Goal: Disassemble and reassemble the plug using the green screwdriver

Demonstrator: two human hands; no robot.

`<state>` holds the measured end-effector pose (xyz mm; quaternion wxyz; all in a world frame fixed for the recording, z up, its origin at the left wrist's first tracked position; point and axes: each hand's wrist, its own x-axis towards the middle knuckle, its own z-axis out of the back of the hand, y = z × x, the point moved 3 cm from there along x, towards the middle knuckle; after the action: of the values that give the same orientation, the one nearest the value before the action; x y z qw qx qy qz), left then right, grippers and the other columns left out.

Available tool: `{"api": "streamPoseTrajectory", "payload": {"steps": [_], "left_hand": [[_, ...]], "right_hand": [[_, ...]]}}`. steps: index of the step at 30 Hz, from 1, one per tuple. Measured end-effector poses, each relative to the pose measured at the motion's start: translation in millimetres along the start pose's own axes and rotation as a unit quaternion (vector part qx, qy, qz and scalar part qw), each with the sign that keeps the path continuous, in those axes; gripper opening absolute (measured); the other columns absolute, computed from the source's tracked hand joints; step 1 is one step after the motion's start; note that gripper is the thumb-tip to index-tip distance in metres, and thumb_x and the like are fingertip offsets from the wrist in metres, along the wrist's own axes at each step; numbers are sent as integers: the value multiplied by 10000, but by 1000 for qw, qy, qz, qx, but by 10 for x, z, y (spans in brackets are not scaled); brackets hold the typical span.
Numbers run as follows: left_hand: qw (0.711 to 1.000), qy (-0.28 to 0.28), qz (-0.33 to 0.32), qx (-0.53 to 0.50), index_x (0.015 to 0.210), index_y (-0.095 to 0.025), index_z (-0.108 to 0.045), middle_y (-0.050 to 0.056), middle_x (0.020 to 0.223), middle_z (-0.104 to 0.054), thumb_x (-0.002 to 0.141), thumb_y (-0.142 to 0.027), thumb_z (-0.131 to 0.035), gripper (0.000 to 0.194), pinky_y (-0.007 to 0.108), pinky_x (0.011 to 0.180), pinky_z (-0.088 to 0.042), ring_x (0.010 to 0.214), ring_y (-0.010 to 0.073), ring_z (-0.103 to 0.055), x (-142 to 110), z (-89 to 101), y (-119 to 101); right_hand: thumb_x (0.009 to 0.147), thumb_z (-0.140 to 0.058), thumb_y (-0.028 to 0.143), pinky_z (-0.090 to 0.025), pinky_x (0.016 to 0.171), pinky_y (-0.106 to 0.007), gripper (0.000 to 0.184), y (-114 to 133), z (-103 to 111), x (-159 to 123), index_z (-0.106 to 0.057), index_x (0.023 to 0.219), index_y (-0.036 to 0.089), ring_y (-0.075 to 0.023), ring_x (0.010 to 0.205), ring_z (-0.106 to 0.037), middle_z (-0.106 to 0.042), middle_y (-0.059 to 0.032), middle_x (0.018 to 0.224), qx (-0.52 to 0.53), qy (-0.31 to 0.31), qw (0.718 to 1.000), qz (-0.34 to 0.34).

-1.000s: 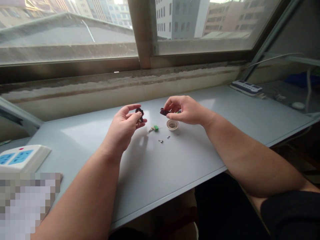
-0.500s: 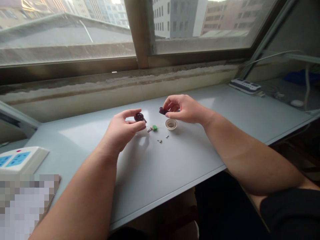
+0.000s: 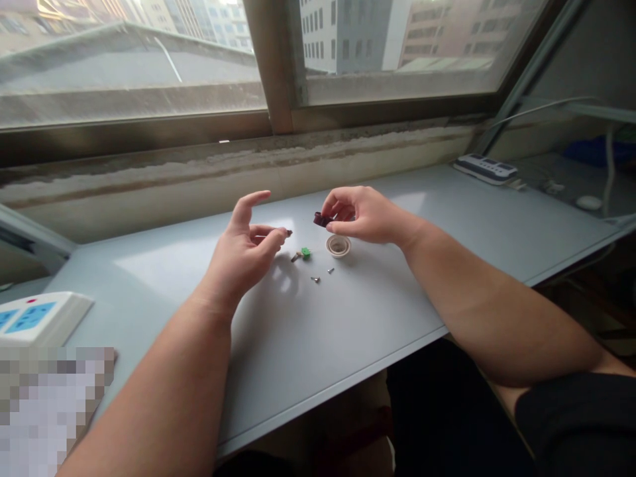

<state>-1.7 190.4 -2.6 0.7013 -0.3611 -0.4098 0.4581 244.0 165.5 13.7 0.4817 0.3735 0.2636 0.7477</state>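
My left hand [image 3: 243, 255] hovers over the grey desk [image 3: 348, 331]. Its index finger is raised, while thumb and another finger pinch a small dark part [image 3: 289, 232] of which only the tip shows. My right hand [image 3: 365, 215] pinches a dark maroon plastic piece [image 3: 320, 218] just above a white ring [image 3: 338, 246] that lies on the desk. Between the hands lie a green piece [image 3: 306, 252] with a short metal pin [image 3: 295, 257] beside it, and two small screws [image 3: 315, 279], [image 3: 330, 270].
A white and blue power strip [image 3: 30, 318] sits at the desk's left end, above a pixelated patch. Another power strip [image 3: 484, 169] lies at the far right by the window sill, with a cable and a white round object [image 3: 589, 202] beyond. The desk's front edge runs close to my body.
My left hand has turned and lifted its index finger; the dark round piece seen in it earlier is now mostly hidden. The right hand has barely moved.
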Motion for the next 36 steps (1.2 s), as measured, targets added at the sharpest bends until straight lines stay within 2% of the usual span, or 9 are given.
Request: {"api": "streamPoseTrajectory", "payload": {"steps": [2, 4, 6, 8, 13, 18, 23, 32, 36], "left_hand": [[1000, 17, -18, 11, 1460, -295, -590, 34, 904, -737, 924, -452, -711, 572, 388, 842, -650, 819, 220, -738, 20, -21, 24], [999, 29, -20, 15, 1252, -240, -694, 61, 964, -730, 983, -561, -630, 424, 362, 807, -642, 834, 217, -720, 53, -40, 69], [999, 22, -16, 17, 1044, -199, -699, 84, 1031, -723, 1007, -643, -562, 465, 330, 754, -625, 844, 215, -701, 86, -43, 112], [999, 3, -14, 32, 941, -195, -657, 86, 1009, -717, 1016, -665, -520, 495, 303, 689, -589, 799, 203, -674, 105, -24, 130], [987, -33, 6, 159, 795, -204, -669, 44, 683, -649, 1003, -644, -524, 508, 300, 550, -389, 588, 182, -535, 72, 52, 62], [989, -1, 38, 145, 796, -209, -655, 31, 715, -707, 907, -623, -691, 430, 293, 582, -397, 578, 167, -543, 42, 28, 24], [986, 9, 32, 162, 991, -219, -700, 24, 743, -677, 914, -562, -682, 352, 314, 638, -422, 642, 197, -565, 38, -1, 19], [978, 42, 5, 203, 1004, -239, -710, 33, 824, -675, 918, -514, -635, 297, 361, 796, -472, 762, 233, -569, 24, -25, -7], [978, 57, 8, 201, 1031, -256, -708, 22, 812, -645, 914, -529, -629, 307, 354, 794, -452, 768, 234, -544, 27, -33, -15]], "right_hand": [[829, -739, 255, -551, 713, -311, 206, -10, -4, 2, -734, 1016, 168, -175, 797, -680, -774, -70, 941, 1, 1, 1000, 1], [824, -742, 242, -553, 719, -310, 202, -21, -6, 4, -733, 1013, 173, -174, 804, -680, -774, -68, 947, 2, 1, 1000, 0], [822, -741, 233, -556, 724, -311, 196, -26, -6, 4, -729, 1008, 175, -173, 804, -680, -772, -66, 950, 4, 1, 1000, -3], [823, -740, 233, -557, 727, -313, 192, -24, -4, 4, -726, 1006, 175, -171, 799, -678, -770, -65, 948, 5, 2, 1000, -4], [828, -740, 250, -555, 726, -313, 196, -6, 0, 2, -726, 1007, 170, -173, 798, -678, -765, -65, 941, 1, 3, 1000, -4], [830, -731, 242, -561, 740, -323, 199, 18, 5, -4, -731, 1010, 158, -186, 815, -689, -766, -80, 955, -1, 3, 1000, -1], [825, -743, 230, -558, 733, -315, 198, 21, 4, -10, -731, 1014, 171, -179, 809, -686, -767, -72, 963, 2, 6, 1000, -4], [824, -747, 233, -545, 713, -303, 197, 9, 2, -6, -730, 1010, 171, -171, 797, -684, -761, -65, 955, 0, 5, 1000, 6], [821, -749, 234, -541, 712, -305, 200, 16, 6, -7, -731, 1007, 164, -176, 800, -681, -757, -72, 949, -3, 4, 1000, 8]]}}
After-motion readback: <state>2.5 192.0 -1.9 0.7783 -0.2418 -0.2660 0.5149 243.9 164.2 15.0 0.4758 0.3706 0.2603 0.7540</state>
